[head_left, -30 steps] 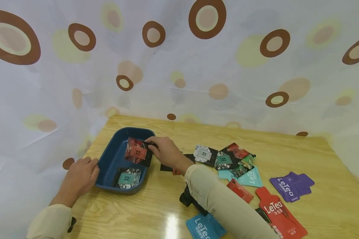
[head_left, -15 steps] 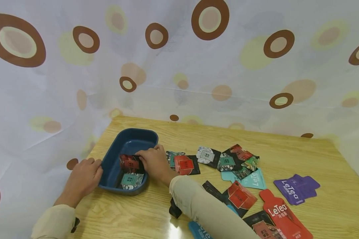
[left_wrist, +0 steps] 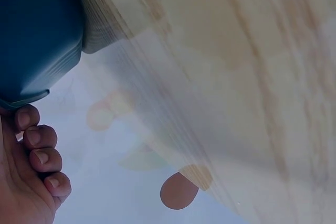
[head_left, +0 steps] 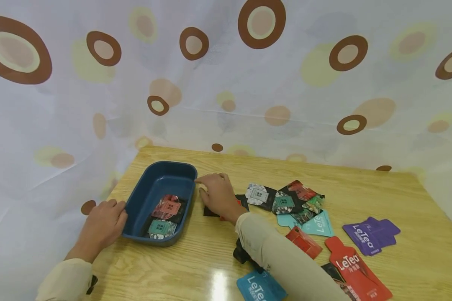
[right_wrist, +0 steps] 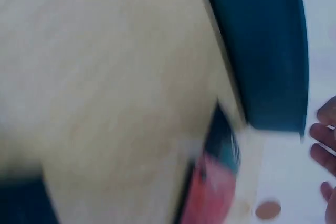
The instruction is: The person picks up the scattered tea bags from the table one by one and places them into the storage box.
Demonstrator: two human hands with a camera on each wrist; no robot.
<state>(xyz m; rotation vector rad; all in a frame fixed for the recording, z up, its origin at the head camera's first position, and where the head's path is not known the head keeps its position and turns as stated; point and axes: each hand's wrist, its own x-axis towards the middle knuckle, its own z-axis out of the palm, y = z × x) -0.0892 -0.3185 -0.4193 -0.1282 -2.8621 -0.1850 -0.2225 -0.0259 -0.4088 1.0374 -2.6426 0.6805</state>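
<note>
Here, a left hand (head_left: 104,221) grips the blue bin (head_left: 173,182). Beside it, a loose-fingered right hand (head_left: 219,192) partly hides a red-and-black packet (head_left: 242,200).

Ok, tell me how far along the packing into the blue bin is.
Looks done: a red-labelled packet and a teal-labelled packet lie in the blue bin.
In hand: the left hand holds the bin's rim; the right hand, by the opposite side, appears to hold nothing.
Left, probably: items on the table, such as the red LeTea pouch; how many belong, I can't tell.
</note>
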